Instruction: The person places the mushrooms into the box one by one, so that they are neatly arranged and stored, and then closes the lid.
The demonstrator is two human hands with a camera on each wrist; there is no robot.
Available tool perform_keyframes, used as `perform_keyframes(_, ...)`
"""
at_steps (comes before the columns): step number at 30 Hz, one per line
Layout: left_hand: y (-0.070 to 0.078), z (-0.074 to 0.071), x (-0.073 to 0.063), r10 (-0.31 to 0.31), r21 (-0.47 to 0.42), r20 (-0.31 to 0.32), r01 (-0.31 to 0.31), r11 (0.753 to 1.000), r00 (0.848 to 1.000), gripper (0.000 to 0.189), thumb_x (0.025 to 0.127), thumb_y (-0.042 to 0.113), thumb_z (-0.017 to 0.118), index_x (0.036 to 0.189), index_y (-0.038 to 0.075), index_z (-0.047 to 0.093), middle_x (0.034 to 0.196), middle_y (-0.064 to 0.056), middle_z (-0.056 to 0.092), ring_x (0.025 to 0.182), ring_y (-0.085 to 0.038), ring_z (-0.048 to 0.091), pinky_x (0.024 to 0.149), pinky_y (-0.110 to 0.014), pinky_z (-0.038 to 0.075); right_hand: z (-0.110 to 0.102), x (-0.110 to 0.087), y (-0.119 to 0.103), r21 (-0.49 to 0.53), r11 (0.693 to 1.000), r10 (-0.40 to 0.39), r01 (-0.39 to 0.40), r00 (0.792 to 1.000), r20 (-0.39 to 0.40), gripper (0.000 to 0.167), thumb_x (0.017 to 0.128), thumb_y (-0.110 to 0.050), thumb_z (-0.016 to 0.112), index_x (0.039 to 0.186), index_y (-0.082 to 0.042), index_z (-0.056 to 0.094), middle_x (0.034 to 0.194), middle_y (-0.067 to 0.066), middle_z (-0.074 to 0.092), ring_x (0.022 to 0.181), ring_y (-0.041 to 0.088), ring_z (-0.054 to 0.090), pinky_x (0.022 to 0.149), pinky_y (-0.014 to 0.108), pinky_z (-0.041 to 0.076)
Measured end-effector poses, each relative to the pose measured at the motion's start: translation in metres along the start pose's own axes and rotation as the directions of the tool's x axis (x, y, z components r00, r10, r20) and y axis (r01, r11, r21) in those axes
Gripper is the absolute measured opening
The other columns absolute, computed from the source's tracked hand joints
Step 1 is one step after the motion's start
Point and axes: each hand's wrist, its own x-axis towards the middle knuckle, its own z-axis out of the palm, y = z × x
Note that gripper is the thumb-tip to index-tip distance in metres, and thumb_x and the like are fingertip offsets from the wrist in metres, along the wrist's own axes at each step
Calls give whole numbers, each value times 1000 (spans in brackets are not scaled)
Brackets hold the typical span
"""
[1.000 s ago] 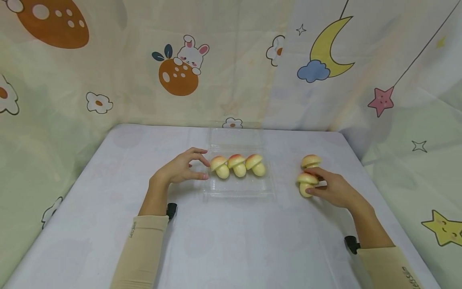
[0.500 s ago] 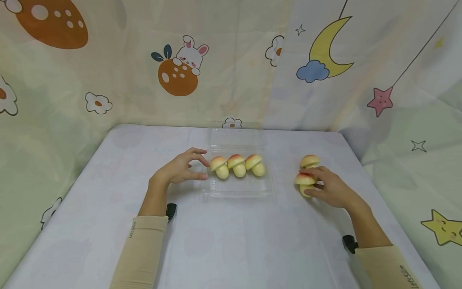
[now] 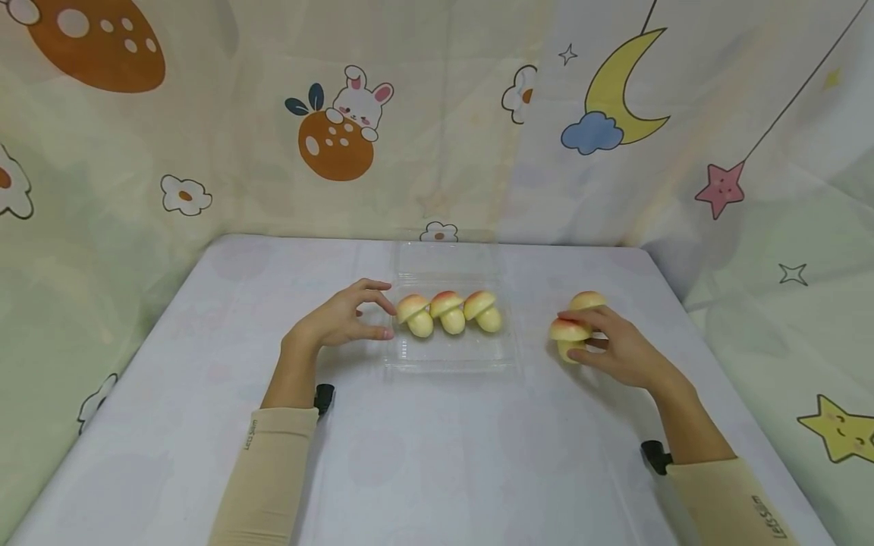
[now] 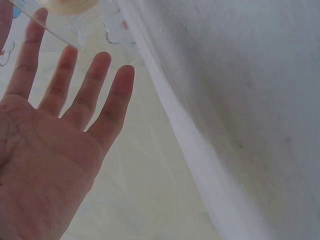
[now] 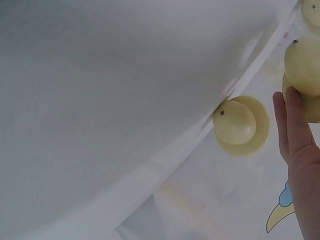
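Observation:
My right hand (image 3: 617, 349) grips a toy mushroom (image 3: 568, 337) with a red-and-yellow cap and pale stem, right of the box. Behind that hand another toy mushroom (image 3: 587, 299) stands on the table, partly covered by the fingers; the right wrist view shows this mushroom (image 5: 235, 125) apart from the held one (image 5: 304, 67). Three more mushrooms, the middle one (image 3: 448, 312) among them, lie in a row inside a clear plastic box (image 3: 454, 362). My left hand (image 3: 344, 315) is at the box's left side, fingers spread and thumb apart; its palm (image 4: 55, 145) faces the left wrist camera.
The box's transparent lid (image 3: 447, 262) stands open toward the back of the table. A white cloth covers the table (image 3: 437, 455). Printed fabric (image 3: 437, 114) hangs behind and along both sides.
My right hand has lifted the mushroom slightly and carried it a little left, toward the box. The left hand has stayed at the box's left side.

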Motion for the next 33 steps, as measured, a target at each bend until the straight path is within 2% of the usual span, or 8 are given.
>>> perform_keyframes(6,0,0,-1,-4,-3,1,4,1000,1000,42,84,33,87,117,13,73,161,-7,38,149,-29,35,113,-58,44,-2,4,-5,51,999,3,-4,1000,9,58,91,-10,79,144,-11,56,135,8,55,116,24,61,95,47,58)
perform_keyframes(9,1,0,-1,-9,-6,1,9,1000,1000,41,84,33,87,117,13,73,161,-6,38,149,-29,34,113,-58,44,-2,5,-7,81,997,2,-3,1000,9,58,91,-10,79,145,-12,56,136,8,55,116,22,61,97,47,57)
perform_keyframes(15,1,1,-1,-7,-10,-1,7,1000,1000,41,84,33,87,117,13,73,161,-6,38,150,-30,34,112,-58,44,-2,9,-10,153,988,-36,36,999,-7,60,89,-5,80,144,-10,57,133,7,51,115,16,61,97,25,56)
perform_keyframes(18,0,1,-1,-3,-7,-3,3,1000,1000,41,83,33,88,117,14,73,161,-5,38,149,-30,34,112,-58,44,-1,11,-11,179,982,-55,59,998,-27,60,88,-2,80,143,-10,58,130,7,52,113,16,61,96,19,55)
perform_keyframes(22,0,1,-1,-3,-7,-2,3,1000,1000,42,83,36,88,116,16,73,161,-2,38,149,-29,34,112,-58,44,1,16,-14,184,981,-47,54,998,-44,60,87,-4,81,142,-13,59,125,5,55,113,15,59,96,17,54)
perform_keyframes(27,-1,0,0,4,-8,-4,-4,1000,1000,42,83,37,88,116,17,73,161,-2,38,149,-29,34,112,-58,45,4,21,-18,182,983,-24,34,998,-60,62,86,-6,83,142,-15,60,128,4,56,115,16,53,95,16,54)
perform_keyframes(33,0,0,-2,12,-11,-8,-12,1000,1000,42,83,35,87,116,14,73,161,-5,39,149,-29,35,111,-58,45,7,27,-23,246,969,-16,33,997,-70,62,85,-4,84,142,-14,61,131,5,57,121,18,49,96,20,55)
